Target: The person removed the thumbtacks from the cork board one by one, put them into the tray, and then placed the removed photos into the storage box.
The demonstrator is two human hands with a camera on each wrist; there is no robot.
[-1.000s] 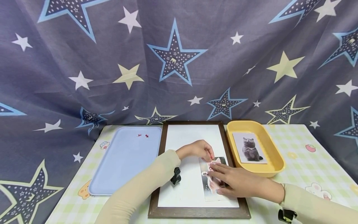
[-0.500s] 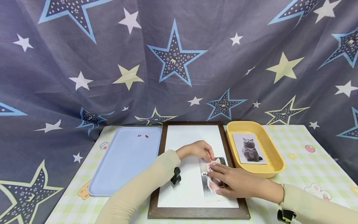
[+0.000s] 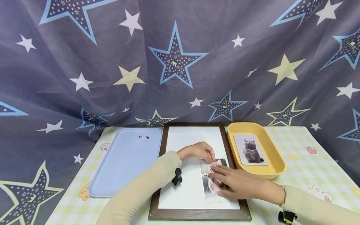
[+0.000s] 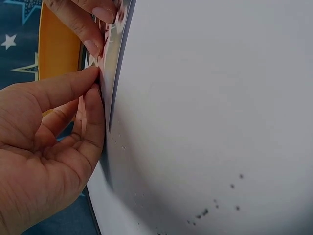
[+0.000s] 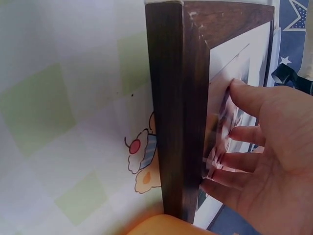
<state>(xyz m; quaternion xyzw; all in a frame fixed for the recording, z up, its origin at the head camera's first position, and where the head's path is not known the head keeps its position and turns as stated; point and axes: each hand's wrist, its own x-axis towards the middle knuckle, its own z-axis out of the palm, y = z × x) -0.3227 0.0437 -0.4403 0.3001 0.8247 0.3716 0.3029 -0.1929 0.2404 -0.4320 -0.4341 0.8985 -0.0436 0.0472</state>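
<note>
My left hand point(image 3: 200, 151) pinches a red push pin point(image 3: 212, 160) at the top edge of a kitten photo point(image 3: 207, 193). In the left wrist view, the thumb and forefinger meet right at the photo's edge, and the pin is mostly hidden. The photo lies on a white board point(image 3: 180, 190) with a dark wooden frame point(image 3: 199, 214), toward its right side. Fingers spread, my right hand point(image 3: 244, 185) rests flat over the photo's right part and covers some of the kitten. The right wrist view shows those fingertips on the photo, just inside the wooden frame.
Left of the board lies a pale blue tray point(image 3: 121, 168) with two red push pins point(image 3: 147, 137) near its far end. A yellow bin point(image 3: 277, 159) at the right holds a grey cat photo point(image 3: 251, 150). A star-patterned curtain point(image 3: 180, 103) hangs behind the table.
</note>
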